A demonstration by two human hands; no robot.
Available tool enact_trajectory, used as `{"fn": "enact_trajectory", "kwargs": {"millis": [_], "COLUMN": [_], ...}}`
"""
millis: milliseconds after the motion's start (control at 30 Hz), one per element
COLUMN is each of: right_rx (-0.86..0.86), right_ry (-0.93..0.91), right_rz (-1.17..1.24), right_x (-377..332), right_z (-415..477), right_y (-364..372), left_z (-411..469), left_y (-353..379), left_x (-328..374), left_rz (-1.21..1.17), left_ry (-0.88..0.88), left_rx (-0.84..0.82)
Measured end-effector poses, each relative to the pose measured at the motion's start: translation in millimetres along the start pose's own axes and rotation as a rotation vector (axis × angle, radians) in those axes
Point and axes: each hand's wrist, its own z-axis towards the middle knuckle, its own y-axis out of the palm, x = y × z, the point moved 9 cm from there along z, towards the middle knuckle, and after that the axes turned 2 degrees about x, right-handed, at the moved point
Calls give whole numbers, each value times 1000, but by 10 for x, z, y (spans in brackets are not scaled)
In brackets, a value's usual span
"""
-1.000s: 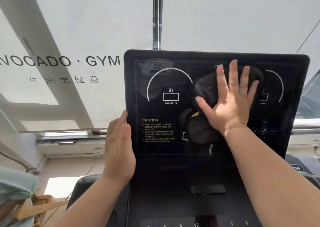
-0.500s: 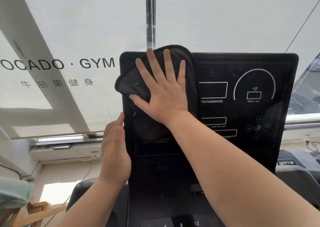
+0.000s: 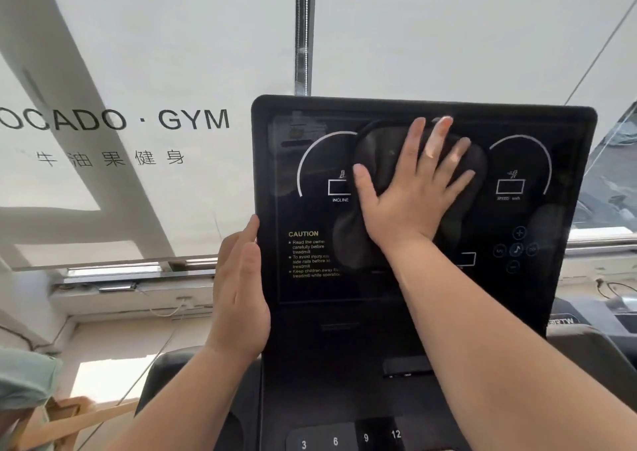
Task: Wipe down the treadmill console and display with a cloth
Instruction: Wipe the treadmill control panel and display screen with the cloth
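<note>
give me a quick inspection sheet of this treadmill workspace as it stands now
surface: glossy black treadmill display panel, upright, with incline and speed gauges and a yellow caution text block; reflections show on the glass
job's things: dark soft cloth, bunched, pressed flat on the upper middle of the panel
clutter: nothing seen
grips: right hand open, fingers spread, palm pressing the cloth; left hand steadies the panel's left edge
cables: thin white cord looped at the window sill on the left; beaded blind chain hanging above the panel
surroundings: white roller blind printed with gym lettering; number keys on the console below
</note>
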Motion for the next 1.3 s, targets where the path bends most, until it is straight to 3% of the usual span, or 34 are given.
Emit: {"fn": "enact_trajectory", "kwargs": {"millis": [133, 333, 467, 633, 767, 933, 1067, 1167, 1300], "right_rx": [-83, -131, -137, -199, -161, -90, -162, -194, -153], "right_ry": [-416, -657, -592, -243, -91, -222, -522, -699, -798], "right_rz": [-75, -108, -178, -266, -190, -163, -210, -174, -150], "right_x": [-675, -420, 300, 1351, 1440, 826, 479, 638, 1200], "right_z": [-767, -1342, -1349, -858, -186, 133, -388, -889, -966], "right_y": [350, 511, 472, 287, 42, -41, 156, 301, 280], "left_z": [8, -30, -138, -354, -518, -652, -723, -760, -811], "left_y": [-32, -18, 62, 117, 169, 374, 752, 1065, 1449], "left_x": [-31, -144, -119, -100, -94, 66, 168, 228, 285], "left_rz": [8, 98, 189, 409, 599, 721, 801, 881, 975], "left_ry": [16, 59, 74, 138, 194, 246, 295, 298, 326], "left_rx": [-30, 46, 31, -54, -58, -33, -60, -98, -159]}}
